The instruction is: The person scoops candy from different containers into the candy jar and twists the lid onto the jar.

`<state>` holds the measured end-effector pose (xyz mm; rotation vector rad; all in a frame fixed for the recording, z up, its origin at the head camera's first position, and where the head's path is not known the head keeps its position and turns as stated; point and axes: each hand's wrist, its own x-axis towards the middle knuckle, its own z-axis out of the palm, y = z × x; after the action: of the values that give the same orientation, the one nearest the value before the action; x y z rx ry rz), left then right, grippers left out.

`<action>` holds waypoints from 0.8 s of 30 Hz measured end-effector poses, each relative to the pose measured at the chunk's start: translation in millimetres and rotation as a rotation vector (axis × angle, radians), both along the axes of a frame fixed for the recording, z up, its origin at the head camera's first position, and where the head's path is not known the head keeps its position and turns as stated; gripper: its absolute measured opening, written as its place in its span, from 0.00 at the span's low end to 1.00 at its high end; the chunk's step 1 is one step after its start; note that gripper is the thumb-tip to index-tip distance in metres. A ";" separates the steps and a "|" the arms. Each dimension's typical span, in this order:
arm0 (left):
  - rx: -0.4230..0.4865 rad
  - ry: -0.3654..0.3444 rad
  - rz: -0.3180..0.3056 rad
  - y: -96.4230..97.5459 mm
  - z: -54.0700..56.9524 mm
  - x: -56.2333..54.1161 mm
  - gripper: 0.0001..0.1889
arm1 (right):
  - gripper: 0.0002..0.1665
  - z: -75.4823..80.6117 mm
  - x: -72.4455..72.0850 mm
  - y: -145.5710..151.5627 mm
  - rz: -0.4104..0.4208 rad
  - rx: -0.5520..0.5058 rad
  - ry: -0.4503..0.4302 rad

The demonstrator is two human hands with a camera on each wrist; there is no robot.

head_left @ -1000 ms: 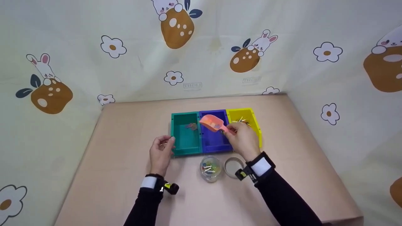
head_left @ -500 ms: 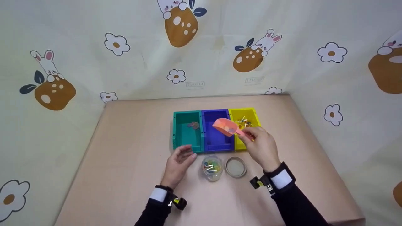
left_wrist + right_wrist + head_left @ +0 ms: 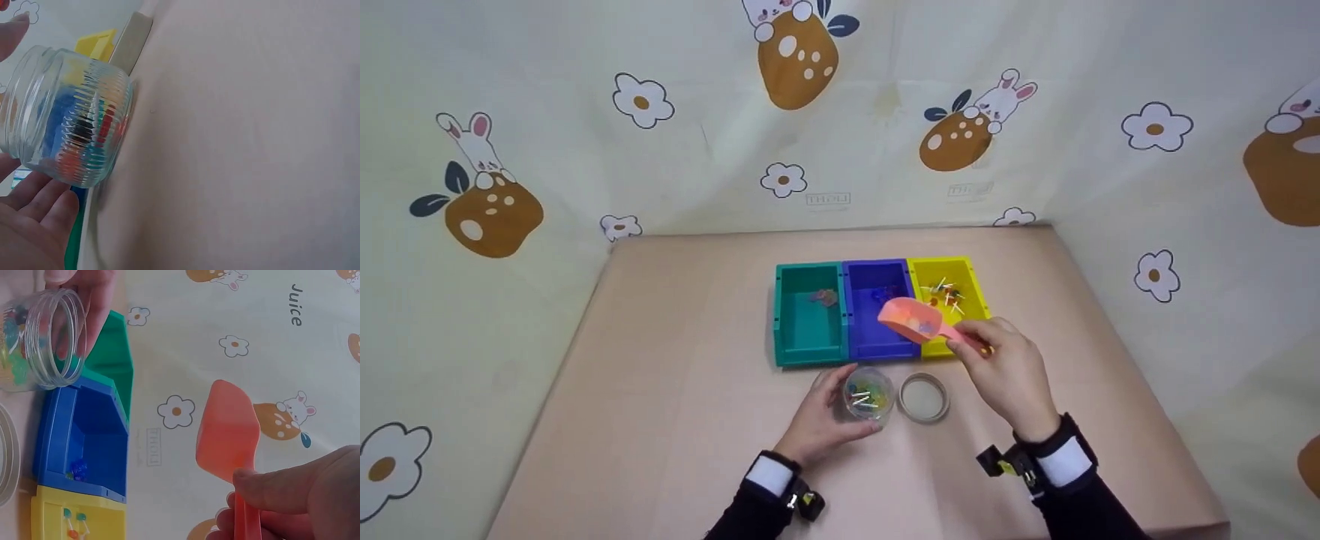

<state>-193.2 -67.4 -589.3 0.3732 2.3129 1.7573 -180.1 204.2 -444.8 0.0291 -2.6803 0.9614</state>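
Observation:
My right hand [image 3: 1009,371] grips a pink scoop [image 3: 901,315] by its handle, raised over the front of the blue and yellow bins. Small pale coloured bits lie in the scoop's bowl in the head view. An uncapped clear jar [image 3: 868,397] stands in front of the bins, holding small colourful pieces and white sticks. Around its left side curves my left hand [image 3: 821,424], fingers behind and thumb in front. In the left wrist view the fingers [image 3: 48,205] lie close along the jar, and a gap shows between thumb and glass.
Three joined bins stand behind the jar: green [image 3: 812,330] with a brownish cluster, blue [image 3: 877,341] with dark blue pieces, yellow [image 3: 976,292] with small coloured-tipped white sticks. A round lid [image 3: 924,397] lies right of the jar. Patterned cloth walls surround the table.
My left hand has moved right, from the green bin's side to around the jar. My right hand has drawn the scoop back towards me and right, uncovering more of the blue and yellow bins.

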 end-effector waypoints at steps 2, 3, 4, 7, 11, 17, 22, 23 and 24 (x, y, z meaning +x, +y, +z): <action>-0.022 0.010 -0.001 2.5 -0.7 -0.6 0.52 | 0.16 0.7 4.5 1.4 0.005 0.002 0.019; -0.031 0.011 0.002 3.5 -1.1 -1.0 0.52 | 0.16 1.2 6.6 2.0 0.008 0.003 0.025; -0.038 0.014 0.006 4.3 -1.4 -1.4 0.51 | 0.16 1.7 8.6 2.3 0.012 0.005 0.026; -0.049 0.028 0.021 5.5 -2.9 -2.6 0.50 | 0.16 3.2 13.2 2.0 0.024 0.021 0.016; -0.063 0.050 0.031 5.4 -3.9 -3.8 0.48 | 0.14 4.0 16.9 0.1 0.053 0.052 -0.009; -0.043 0.022 0.036 4.8 -3.7 -2.4 0.47 | 0.14 -0.2 19.1 -0.9 0.117 0.089 -0.044; -0.045 0.030 0.040 6.5 -4.2 -1.8 0.47 | 0.13 -3.2 20.8 -3.2 0.166 0.147 -0.050; -0.048 0.033 0.040 6.8 -4.3 -1.7 0.47 | 0.13 -3.6 21.3 -4.3 0.172 0.163 -0.049; -0.048 0.039 0.041 7.1 -4.7 -1.5 0.47 | 0.13 -3.8 21.9 -5.7 0.179 0.178 -0.049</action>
<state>-194.7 -60.3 -594.0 0.3577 2.4010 1.7244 -158.2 198.5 -448.6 0.2919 -2.8384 0.7777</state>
